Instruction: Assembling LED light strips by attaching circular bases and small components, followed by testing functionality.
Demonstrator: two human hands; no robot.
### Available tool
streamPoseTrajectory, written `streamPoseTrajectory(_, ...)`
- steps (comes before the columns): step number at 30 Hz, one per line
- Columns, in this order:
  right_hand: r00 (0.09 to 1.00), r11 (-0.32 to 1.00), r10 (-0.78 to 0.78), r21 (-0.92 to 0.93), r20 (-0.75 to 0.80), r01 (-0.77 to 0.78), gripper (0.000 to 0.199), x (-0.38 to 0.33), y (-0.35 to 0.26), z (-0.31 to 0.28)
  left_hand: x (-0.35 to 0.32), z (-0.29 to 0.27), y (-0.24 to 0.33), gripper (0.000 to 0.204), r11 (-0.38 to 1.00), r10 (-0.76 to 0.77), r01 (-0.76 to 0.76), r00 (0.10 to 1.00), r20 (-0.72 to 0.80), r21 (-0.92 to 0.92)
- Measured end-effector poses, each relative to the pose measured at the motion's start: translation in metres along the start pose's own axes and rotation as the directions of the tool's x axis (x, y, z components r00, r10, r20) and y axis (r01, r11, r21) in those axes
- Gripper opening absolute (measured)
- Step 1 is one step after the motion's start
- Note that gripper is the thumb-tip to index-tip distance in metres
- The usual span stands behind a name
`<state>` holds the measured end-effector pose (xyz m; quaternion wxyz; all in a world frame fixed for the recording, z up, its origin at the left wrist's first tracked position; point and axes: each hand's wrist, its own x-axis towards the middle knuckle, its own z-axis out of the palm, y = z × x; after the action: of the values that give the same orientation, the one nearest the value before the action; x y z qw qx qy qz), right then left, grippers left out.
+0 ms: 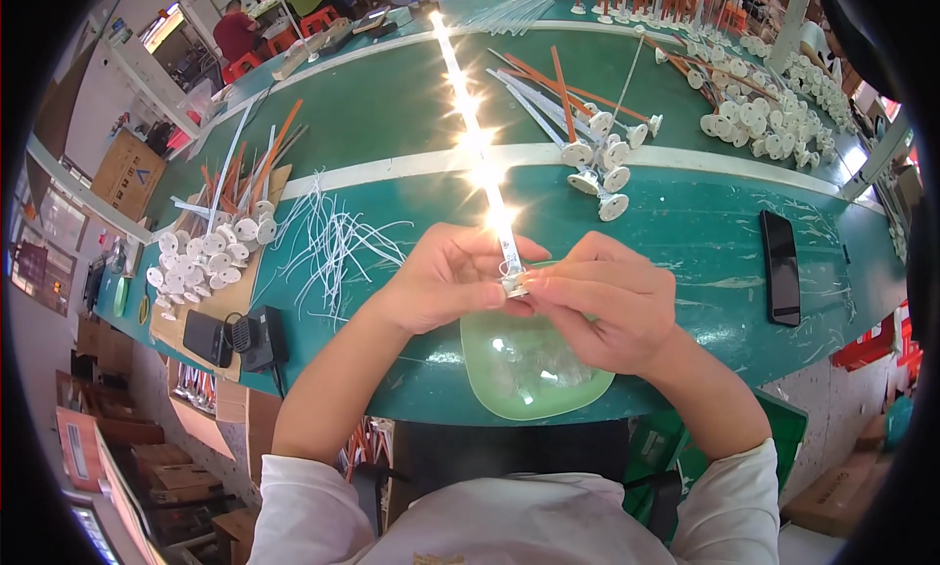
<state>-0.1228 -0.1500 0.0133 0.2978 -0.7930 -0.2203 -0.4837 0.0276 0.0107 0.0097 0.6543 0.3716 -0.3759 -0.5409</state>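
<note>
White disc [513, 285] seems pinched between curled left hand [439, 279] and right hand [619, 299].

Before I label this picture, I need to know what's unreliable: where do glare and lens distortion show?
Head view: the lit strip flares into starbursts that hide its surface detail; small bright reflections spot the green bowl. Same head view: the white table band curves through fisheye distortion, and the corners go black; the left hand and right hand look reasonably sharp.

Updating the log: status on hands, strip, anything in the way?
Left hand, right hand: both at white base of lit strip. Strip glowing. Green dish beneath hands, black phone off right, neither seems blocking.
</note>
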Motion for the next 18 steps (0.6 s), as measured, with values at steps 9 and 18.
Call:
streamPoseTrajectory(9,0.978,0.959,0.202,-0.194,-0.047,-0.208,0.024,-0.003,0.001,0.007,0.008,-0.006,0.004,0.053,0.968,0.107,-0.063,0.979,-0.172,0.241)
streamPoseTrajectory(18,0.657,0.851,0.503,-0.456,0.561,-0.262,0.015,-0.01,-0.003,-0.004,0.008,-0.017,0.003,0.046,0.883,0.215,-0.012,0.899,-0.382,0.469)
